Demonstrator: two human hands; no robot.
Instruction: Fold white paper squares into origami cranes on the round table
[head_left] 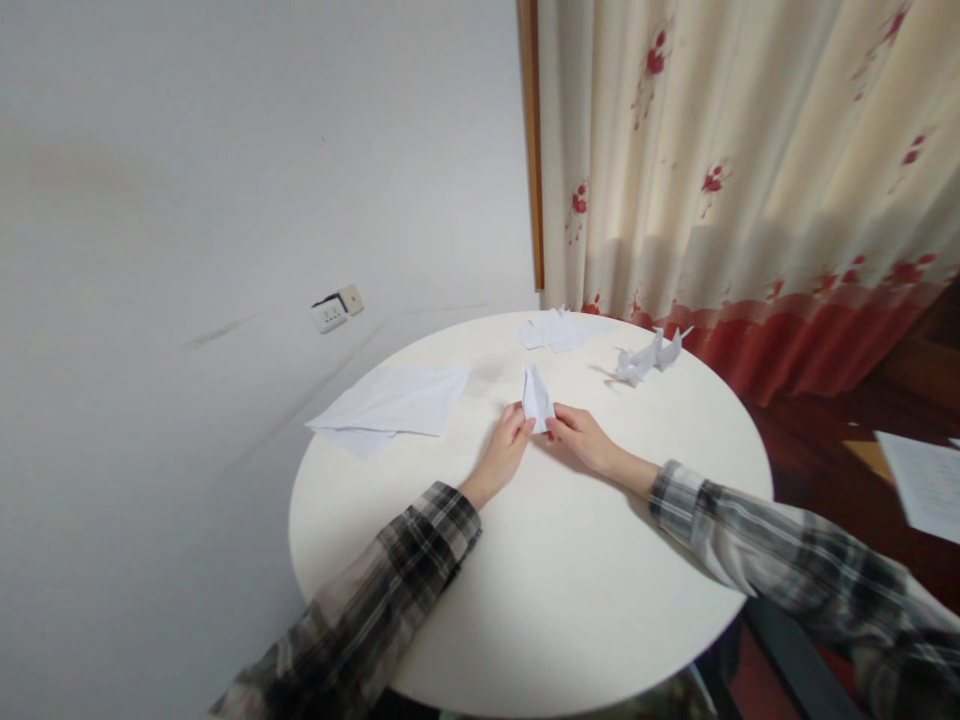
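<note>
A small piece of folded white paper [537, 398], pointed at its far end, is held up between my two hands over the middle of the round white table [570, 590]. My left hand [507, 446] pinches its lower left corner, thumb on the near face. On the lower right corner, the thumb and fingers of my right hand [585, 436] are closed. The fingers behind the paper are partly hidden.
Flat sheets of white paper [397, 400] lie at the table's left. Several folded paper figures [651, 358] stand at the back right, and crumpled-looking paper [553, 330] lies at the far edge. A wall with a socket [328, 316] borders the left; a curtain [675, 200] hangs behind.
</note>
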